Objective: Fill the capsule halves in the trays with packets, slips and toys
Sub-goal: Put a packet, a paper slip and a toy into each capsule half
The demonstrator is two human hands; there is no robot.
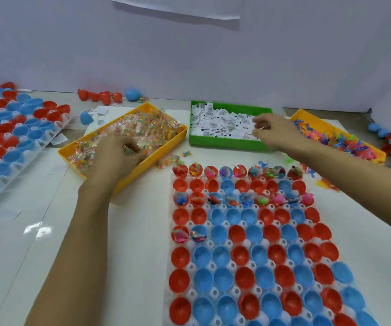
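Your left hand (119, 149) is down in the packet bin (67, 153), fingers curled into the heap of packets (147, 130) and apparently pinching some, though blur hides exactly what it has. Your right hand (272, 129) sits over the slip bin (227, 143), fingertips pinched on what looks like a slip or two from the pile of slips (220, 124). The toy bin (307, 115) lies further to your right, nearer that same hand. What matters next is the tray (213, 264): it lies toward you from both hands, long axis running away from your body. The far rows already hold fillings; the next row in work has only its two leftmost halves (188, 234) filled. I'd judge your left hand is the closer one to those, so bring it back and right.
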